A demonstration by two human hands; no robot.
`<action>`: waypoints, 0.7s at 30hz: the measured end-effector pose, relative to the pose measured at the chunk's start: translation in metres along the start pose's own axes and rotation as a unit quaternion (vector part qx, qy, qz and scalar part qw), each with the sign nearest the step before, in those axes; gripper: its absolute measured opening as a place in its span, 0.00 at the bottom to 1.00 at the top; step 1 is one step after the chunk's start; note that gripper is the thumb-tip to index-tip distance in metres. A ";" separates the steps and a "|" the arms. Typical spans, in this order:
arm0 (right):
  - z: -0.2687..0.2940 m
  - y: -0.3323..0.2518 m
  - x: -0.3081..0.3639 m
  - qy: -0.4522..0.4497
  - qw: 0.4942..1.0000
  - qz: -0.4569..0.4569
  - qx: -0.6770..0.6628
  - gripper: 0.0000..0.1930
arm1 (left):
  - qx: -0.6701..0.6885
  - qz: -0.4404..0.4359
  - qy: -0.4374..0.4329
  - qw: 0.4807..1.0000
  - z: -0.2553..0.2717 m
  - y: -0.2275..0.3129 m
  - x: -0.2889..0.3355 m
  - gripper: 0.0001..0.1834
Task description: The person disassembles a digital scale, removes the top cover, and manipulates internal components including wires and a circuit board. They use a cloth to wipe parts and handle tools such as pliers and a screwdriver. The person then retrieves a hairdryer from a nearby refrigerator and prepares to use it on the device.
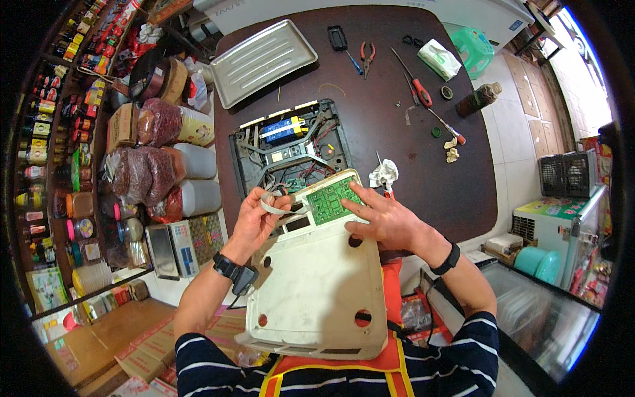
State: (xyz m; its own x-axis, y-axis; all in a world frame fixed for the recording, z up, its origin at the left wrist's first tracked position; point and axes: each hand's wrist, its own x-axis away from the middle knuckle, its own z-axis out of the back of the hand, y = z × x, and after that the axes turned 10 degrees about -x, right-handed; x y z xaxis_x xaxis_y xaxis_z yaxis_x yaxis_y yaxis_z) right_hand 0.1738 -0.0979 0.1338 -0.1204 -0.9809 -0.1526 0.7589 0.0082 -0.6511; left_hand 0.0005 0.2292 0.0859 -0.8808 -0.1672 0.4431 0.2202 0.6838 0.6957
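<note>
A cream plastic housing cover (311, 284) lies tilted across my lap and the table's near edge, its inner side up. Set in its far end is a green circuit board (329, 200). My left hand (254, 221) pinches a flat white ribbon cable (274, 206) beside the board. Over the board's right part, my right hand (390, 218) rests with fingers spread and fingertips touching it. Just beyond sits the opened black base (340, 159), like that of a weighing scale, with a blue battery (283, 130), metal brackets and wires inside.
A metal tray (264, 63) lies at the far left of the dark table (430, 192). Pliers (367, 59), a red-handled screwdriver (421, 92), a tissue pack (439, 59) and a bottle (479, 99) lie farther off. Crumpled tissue (383, 174) is near my right hand.
</note>
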 end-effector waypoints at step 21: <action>-0.050 0.019 0.037 0.002 0.983 -0.038 -0.180 0.21 | -0.682 -0.136 -0.033 0.717 0.014 0.009 -0.023 0.05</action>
State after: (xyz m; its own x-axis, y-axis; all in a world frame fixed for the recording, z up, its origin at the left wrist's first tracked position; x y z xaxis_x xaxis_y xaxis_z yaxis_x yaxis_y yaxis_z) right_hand 0.1520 -0.1241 0.0782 -0.1702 -0.9807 -0.0963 0.4721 0.0046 -0.8815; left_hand 0.0163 0.2490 0.0739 -0.9768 -0.0986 0.1902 0.2032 -0.7077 0.6767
